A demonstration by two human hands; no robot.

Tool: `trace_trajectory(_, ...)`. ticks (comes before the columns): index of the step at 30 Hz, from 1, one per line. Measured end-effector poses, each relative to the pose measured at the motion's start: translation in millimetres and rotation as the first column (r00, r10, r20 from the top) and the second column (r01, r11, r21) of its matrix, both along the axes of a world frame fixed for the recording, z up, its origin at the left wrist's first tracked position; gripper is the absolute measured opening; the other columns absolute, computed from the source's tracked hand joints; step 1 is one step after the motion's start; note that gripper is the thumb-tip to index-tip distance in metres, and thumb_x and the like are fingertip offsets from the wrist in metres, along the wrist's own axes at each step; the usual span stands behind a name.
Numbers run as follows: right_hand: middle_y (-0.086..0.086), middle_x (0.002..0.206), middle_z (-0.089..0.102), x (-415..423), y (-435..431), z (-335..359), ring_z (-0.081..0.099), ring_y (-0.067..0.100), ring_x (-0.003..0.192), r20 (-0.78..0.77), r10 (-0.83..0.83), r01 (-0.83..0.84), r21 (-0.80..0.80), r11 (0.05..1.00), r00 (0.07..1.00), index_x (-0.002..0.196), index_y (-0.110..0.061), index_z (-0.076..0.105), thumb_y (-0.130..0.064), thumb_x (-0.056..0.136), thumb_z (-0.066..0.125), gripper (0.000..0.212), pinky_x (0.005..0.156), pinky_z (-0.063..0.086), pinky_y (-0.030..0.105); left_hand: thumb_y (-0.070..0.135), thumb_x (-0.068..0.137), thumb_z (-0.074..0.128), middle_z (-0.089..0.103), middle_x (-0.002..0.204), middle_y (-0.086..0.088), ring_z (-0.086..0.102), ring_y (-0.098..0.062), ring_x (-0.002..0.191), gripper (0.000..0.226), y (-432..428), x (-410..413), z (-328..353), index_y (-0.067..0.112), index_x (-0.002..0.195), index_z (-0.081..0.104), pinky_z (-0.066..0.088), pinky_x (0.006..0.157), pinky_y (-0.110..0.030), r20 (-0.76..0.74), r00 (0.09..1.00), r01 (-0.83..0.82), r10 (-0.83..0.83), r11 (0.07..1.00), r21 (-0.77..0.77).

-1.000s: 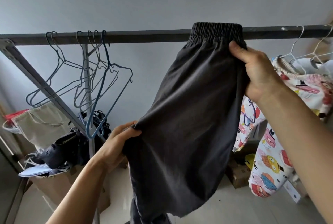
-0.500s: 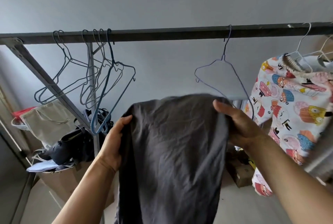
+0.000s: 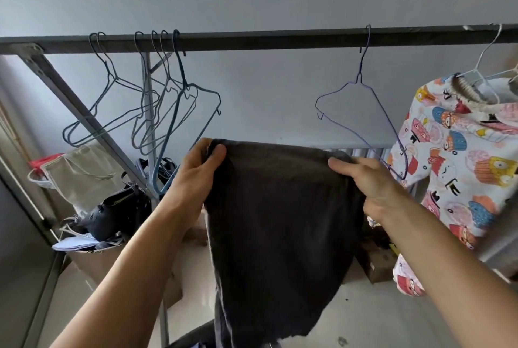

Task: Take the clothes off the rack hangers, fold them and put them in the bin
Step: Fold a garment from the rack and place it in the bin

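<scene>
A dark grey pair of shorts (image 3: 280, 224) hangs in front of me, off the rack, folded over at the top. My left hand (image 3: 196, 171) pinches its upper left corner. My right hand (image 3: 370, 179) grips its upper right edge. Behind them runs the dark rack bar (image 3: 266, 39). A bare purple wire hanger (image 3: 361, 101) hangs on the bar just above my right hand. A cartoon-print garment (image 3: 462, 168) hangs on a white hanger (image 3: 482, 67) at the far right. No bin is in view.
Several empty blue-grey wire hangers (image 3: 157, 101) cluster on the bar at the left. A slanted rack brace (image 3: 70, 101) runs down left. Below it sit a beige tote (image 3: 78, 176), a dark bag (image 3: 115, 213) and a cardboard box (image 3: 98, 260). Another box (image 3: 378, 263) lies on the pale floor.
The shorts came off the purple hanger and dropped below the bar. Both hands shifted to the top edge and now hold it spread, a little lower and wider apart.
</scene>
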State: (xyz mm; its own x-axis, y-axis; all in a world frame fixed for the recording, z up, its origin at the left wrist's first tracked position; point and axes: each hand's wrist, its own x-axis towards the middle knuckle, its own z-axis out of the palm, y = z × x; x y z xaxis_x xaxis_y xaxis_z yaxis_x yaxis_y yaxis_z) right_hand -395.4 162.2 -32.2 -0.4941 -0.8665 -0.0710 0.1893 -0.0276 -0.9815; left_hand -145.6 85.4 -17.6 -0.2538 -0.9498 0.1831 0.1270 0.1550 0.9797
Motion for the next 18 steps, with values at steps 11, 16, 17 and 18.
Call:
trace_trajectory(11,0.011,0.105,0.065,-14.5,7.2,25.0,0.062,0.025,0.104,-0.137,0.199,-0.217,-0.13,0.967,0.97,0.116,-0.007,0.062,0.006,0.075,0.071,0.044,0.092,0.052,0.03,-0.003,0.086,0.065,0.064,0.103,-0.007,0.065,-0.019,0.094,0.045,-16.1,3.2,6.9,0.012,0.128,0.06,0.055,0.089,-0.028,-0.01,0.993,0.121,-0.121,0.993,0.006)
trace_trajectory(16,-0.003,0.101,0.066,-13.0,10.1,26.9,0.062,0.01,0.095,-0.714,-0.012,-0.017,-0.033,0.999,0.7,0.112,-0.019,0.065,-0.006,0.091,0.064,0.025,0.086,0.049,0.023,0.005,0.086,0.069,0.065,0.109,-0.001,0.063,-0.015,0.103,0.045,-23.2,9.9,16.4,0.017,0.128,0.06,0.05,0.092,-0.028,0.611,0.777,0.114,0.151,0.921,-0.372)
trace_trajectory(17,-0.004,0.098,0.066,-13.2,10.7,27.1,0.061,0.008,0.092,-0.759,-0.025,-0.009,-0.04,0.999,0.65,0.109,-0.019,0.065,-0.01,0.092,0.063,0.019,0.083,0.048,0.022,0.009,0.088,0.067,0.067,0.104,0.0,0.064,-0.015,0.097,0.036,-24.1,10.2,17.9,0.018,0.122,0.063,0.052,0.087,-0.03,0.636,0.749,0.125,0.188,0.902,-0.414)
trace_trajectory(18,-0.004,0.094,0.066,-13.6,11.5,27.3,0.061,0.008,0.089,-0.793,-0.035,-0.012,-0.054,0.998,0.608,0.104,-0.019,0.066,-0.012,0.093,0.061,0.014,0.077,0.046,0.021,0.012,0.09,0.066,0.068,0.096,0.001,0.065,-0.015,0.091,0.025,-24.6,10.9,18.4,0.018,0.114,0.066,0.054,0.083,-0.033,0.641,0.74,0.136,0.204,0.888,-0.44)
